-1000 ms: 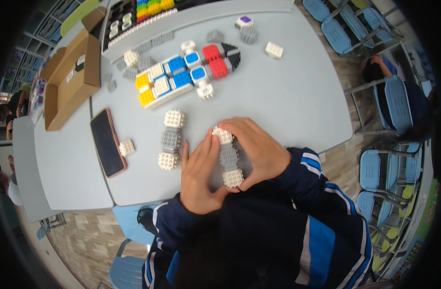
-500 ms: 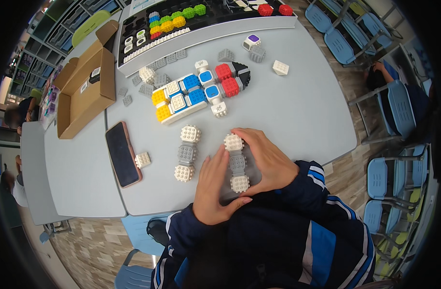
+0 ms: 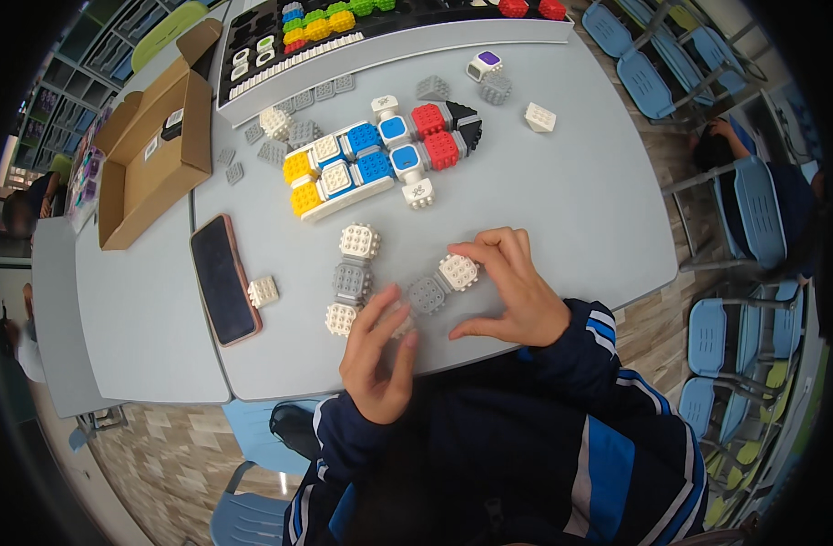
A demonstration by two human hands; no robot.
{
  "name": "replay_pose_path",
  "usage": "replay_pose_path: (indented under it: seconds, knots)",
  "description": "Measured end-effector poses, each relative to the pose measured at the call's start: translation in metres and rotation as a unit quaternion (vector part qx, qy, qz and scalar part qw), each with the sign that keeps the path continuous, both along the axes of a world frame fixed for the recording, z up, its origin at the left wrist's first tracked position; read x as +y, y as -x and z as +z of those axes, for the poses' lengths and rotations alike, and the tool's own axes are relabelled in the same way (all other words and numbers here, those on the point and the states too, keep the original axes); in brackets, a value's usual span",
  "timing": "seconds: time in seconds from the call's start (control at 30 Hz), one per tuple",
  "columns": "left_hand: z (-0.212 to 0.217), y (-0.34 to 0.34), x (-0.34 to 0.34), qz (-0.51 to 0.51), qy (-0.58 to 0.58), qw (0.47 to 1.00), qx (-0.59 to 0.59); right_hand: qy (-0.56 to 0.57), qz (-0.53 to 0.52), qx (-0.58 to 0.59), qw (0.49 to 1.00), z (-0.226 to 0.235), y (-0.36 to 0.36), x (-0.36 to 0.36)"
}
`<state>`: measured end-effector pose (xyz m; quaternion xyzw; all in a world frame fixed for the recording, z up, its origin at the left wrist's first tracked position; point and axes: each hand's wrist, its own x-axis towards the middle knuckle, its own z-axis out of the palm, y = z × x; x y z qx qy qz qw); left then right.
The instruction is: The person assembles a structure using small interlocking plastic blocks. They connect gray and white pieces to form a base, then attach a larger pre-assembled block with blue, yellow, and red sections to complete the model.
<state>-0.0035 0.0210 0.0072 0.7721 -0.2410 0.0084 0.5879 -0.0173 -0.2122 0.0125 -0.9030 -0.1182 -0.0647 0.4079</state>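
Observation:
A strip of studded building blocks lies slanted on the table in front of me, with a grey block (image 3: 426, 295) in the middle and a white block (image 3: 458, 271) at its far right end. My left hand (image 3: 378, 359) has fingers and thumb around the near white end block (image 3: 402, 326), which they partly hide. Spread wide, my right hand (image 3: 518, 293) touches the far end block with an index fingertip, its thumb apart. Left of these, a similar white-grey-white strip (image 3: 351, 280) stands nearly straight. Beyond lies a long assembled block model (image 3: 366, 164) in yellow, white, blue, red and black.
At left are a phone (image 3: 225, 280), a single white block (image 3: 264, 291) and an open cardboard box (image 3: 152, 182). A tray (image 3: 398, 53) of coloured blocks spans the back. Loose grey blocks (image 3: 273, 151), a purple-topped block (image 3: 485, 64) and a white wedge block (image 3: 540, 117) lie around the model.
The strip between my hands has turned clockwise, from nearly upright to slanted. My left hand has moved to its near end, and my right hand has opened wider and shifted slightly right.

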Motion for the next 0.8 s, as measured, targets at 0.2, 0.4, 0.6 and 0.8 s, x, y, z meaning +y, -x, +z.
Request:
replay_pose_path:
  seconds: [0.2, 0.4, 0.6, 0.8]
  knots:
    - [-0.008, 0.009, 0.003, 0.039, 0.027, 0.998, -0.029, -0.013, -0.002, -0.055, 0.998, 0.001, -0.004, -0.001]
    - [-0.018, 0.016, 0.002, 0.159, 0.062, 0.981, -0.092, -0.024, 0.028, -0.072, 0.997, 0.0, -0.005, -0.002]
    - [-0.012, 0.014, -0.004, 0.251, 0.029, 0.962, -0.103, -0.087, -0.031, -0.187, 0.978, 0.004, 0.001, -0.003]
    - [-0.001, -0.002, -0.01, 0.193, 0.018, 0.981, 0.002, -0.079, -0.083, -0.226, 0.967, 0.003, 0.003, -0.002]
